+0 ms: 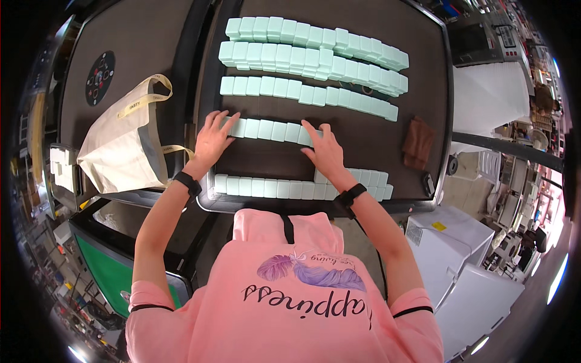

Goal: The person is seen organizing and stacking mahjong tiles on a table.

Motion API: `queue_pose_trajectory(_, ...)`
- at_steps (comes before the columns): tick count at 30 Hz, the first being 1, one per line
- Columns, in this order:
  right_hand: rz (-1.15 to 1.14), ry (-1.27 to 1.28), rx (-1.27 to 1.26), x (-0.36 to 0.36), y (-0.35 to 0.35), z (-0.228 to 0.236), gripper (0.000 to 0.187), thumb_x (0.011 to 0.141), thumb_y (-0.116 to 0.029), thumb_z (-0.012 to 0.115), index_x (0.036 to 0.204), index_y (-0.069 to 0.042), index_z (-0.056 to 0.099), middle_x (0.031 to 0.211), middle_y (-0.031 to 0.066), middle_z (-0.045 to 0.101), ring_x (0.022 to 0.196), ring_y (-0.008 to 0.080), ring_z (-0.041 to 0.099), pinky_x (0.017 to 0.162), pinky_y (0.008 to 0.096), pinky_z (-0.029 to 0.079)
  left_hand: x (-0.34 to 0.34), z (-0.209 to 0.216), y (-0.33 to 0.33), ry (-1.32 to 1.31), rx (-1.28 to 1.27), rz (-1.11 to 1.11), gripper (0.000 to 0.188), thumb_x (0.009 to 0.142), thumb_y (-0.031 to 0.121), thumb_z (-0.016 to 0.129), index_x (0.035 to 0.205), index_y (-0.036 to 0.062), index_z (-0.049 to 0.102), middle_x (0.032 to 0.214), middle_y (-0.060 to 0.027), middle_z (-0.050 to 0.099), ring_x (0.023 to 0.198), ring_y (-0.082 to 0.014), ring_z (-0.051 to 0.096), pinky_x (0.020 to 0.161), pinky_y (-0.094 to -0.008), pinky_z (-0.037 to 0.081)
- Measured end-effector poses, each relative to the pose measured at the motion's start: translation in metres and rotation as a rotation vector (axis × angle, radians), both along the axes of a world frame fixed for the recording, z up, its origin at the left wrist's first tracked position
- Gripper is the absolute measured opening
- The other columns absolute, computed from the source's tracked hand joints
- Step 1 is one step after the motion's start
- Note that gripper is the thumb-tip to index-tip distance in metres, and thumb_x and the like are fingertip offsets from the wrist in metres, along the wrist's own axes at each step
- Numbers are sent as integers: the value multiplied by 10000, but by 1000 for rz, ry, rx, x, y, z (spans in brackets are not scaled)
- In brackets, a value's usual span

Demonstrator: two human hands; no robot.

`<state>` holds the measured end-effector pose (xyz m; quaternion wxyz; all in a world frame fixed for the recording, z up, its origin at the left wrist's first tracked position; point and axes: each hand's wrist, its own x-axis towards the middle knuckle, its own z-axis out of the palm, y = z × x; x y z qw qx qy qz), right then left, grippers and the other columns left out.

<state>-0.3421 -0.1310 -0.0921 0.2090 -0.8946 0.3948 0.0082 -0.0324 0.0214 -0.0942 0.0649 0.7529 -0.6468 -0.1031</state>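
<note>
A short row of pale green mahjong tiles point(266, 129) lies across the brown tabletop point(272, 160), plain sides up. At its left end my left hand point(210, 142) closes round the tiles, fingers at the far side and thumb at the near side. My right hand point(327, 152) grips the right end in the same way and hides the tiles there. Closer to me, a longer tile row point(272, 187) runs along the table's near edge, with more tiles point(375, 179) beside its right part, partly behind my right wrist.
Farther off lie a single row point(290, 89), a middle row point(278, 56) and a far row point(315, 36). A brown cloth point(418, 143) and small black object point(428, 184) lie at right. A cream tote bag point(121, 148) stands on the left table. White cabinets point(451, 242) stand lower right.
</note>
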Motion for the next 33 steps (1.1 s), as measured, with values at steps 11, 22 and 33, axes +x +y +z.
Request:
queue_pose_trajectory(11, -84, 151, -3, 36, 15, 15, 768, 862, -437, 806, 1537, -429, 440, 1353, 212, 464, 1049, 396, 604, 700, 442, 614, -3, 4, -19, 71, 40, -150, 854, 779, 145, 848, 1526, 313, 470, 1312, -20, 598, 1246, -298, 545, 894, -367, 618)
queue_pose_trajectory(22, -249, 135, -29, 57, 24, 9, 634, 815, -413, 850, 1384, -339, 582, 1412, 217, 402, 1171, 476, 504, 681, 430, 614, -53, -9, -32, -72, 6, 172, 761, 697, 269, 902, 1378, 409, 594, 1284, 26, 575, 1251, -270, 539, 883, -439, 554)
queue_pose_trajectory(33, -261, -59, -177, 93, -26, 46, 610, 760, -360, 892, 1308, -310, 629, 1296, 185, 441, 1045, 448, 532, 628, 429, 587, -9, 31, -89, -50, -117, 190, 699, 705, 233, 894, 1342, 347, 630, 1257, 22, 591, 1246, -289, 532, 945, -447, 541)
